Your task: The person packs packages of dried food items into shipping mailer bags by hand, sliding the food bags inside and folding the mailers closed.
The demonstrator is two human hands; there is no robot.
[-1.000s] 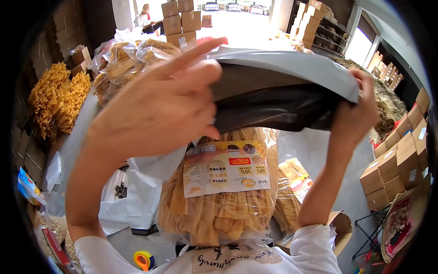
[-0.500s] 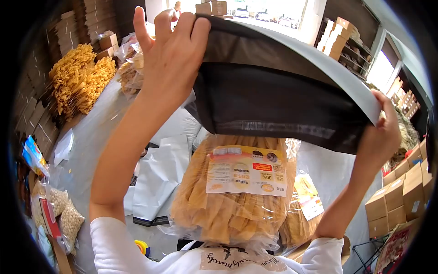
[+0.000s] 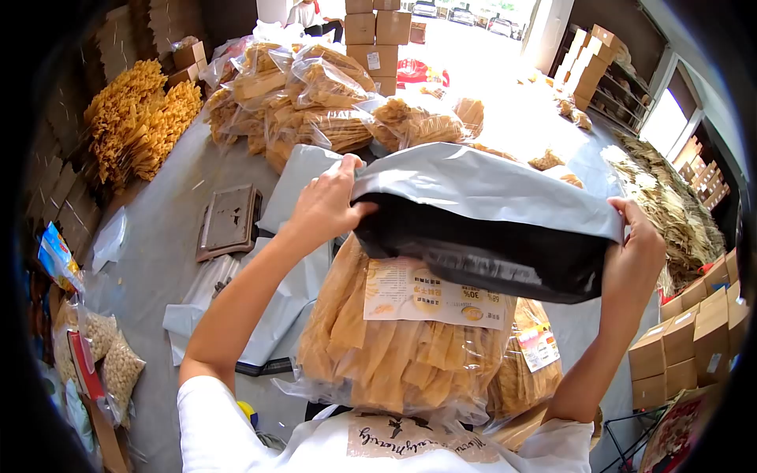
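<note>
Between my two hands hangs a grey mailing bag with a black inside, its mouth spread and facing me. My left hand pinches the bag's left edge, thumb on the black lining. On the right edge, my right hand grips the rim with the fingers over the top. Directly below is a clear plastic pack of dried tan strips with a printed label; the mailing bag covers its upper end. A second labelled pack lies beside it on the right.
More grey mailing bags lie left, near a flat scale. Bagged tan strips are heaped ahead, with cardboard boxes and a seated person behind. Boxes stand right; bags of pale pieces sit left.
Both hands have come down with the mailing bag, from high up to just over the pack. The grey outside now shows along the top, and the bag's lower edge overlaps the label.
</note>
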